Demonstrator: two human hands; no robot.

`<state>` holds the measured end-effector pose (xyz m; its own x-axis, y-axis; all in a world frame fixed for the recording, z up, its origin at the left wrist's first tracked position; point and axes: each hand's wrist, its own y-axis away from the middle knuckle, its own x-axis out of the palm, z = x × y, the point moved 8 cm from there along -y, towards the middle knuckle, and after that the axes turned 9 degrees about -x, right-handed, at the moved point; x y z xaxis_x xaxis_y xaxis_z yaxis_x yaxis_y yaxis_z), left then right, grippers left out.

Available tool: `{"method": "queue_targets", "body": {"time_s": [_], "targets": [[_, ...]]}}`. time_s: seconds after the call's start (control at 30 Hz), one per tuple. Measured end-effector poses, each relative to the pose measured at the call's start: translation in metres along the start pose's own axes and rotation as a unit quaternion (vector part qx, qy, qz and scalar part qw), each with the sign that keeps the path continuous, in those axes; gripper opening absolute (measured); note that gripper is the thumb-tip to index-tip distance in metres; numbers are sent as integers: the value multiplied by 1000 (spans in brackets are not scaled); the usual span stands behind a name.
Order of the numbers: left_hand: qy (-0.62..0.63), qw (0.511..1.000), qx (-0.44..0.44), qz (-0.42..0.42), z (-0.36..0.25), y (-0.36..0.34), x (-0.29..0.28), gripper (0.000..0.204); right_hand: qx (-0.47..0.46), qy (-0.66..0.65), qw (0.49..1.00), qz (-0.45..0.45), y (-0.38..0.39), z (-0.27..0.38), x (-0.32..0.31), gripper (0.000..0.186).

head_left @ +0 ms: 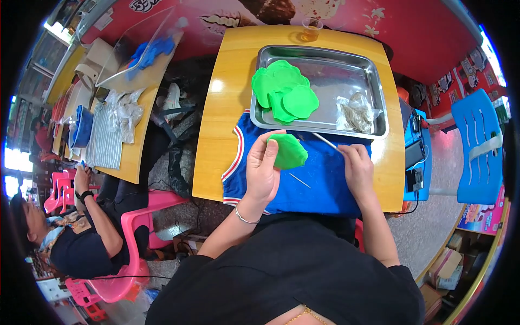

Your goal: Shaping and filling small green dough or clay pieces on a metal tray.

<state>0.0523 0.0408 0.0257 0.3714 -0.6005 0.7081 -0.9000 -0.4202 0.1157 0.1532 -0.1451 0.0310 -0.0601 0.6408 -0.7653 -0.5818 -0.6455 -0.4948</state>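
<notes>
My left hand (261, 172) pinches a thin, bright green sheet with a ruffled edge (291, 152) between thumb and fingers, above a blue garment with red and white trim (330, 187). In my right hand (358, 169) is a slim white stick (324, 142), its tip pointing up and left near the tray's front rim. A thin, pale needle-like rod (300, 181) lies on the garment between my hands. Just beyond them stands a shallow metal tray (336, 70). Several similar green pieces (277, 86) overlap in its left part, and a clear plastic bag of brownish contents (356, 114) rests at its right.
A plastic cup of amber liquid (311, 31) stands behind the tray. Blue chairs (478, 146) are at the right, one holding dark devices and a cable. To the left, another person (81, 238) sits on a pink chair (132, 233) at a second table (132, 157).
</notes>
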Motion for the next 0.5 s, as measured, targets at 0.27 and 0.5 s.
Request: {"method": "queue_targets", "body": {"time_s": [0.27, 0.5], "targets": [[-18, 1000, 5, 1, 2, -6, -3, 22, 36, -77, 996, -13, 3, 11, -16, 12], [-7, 1000, -2, -8, 5, -3, 0, 23, 44, -178, 983, -12, -3, 38, -22, 16]]}}
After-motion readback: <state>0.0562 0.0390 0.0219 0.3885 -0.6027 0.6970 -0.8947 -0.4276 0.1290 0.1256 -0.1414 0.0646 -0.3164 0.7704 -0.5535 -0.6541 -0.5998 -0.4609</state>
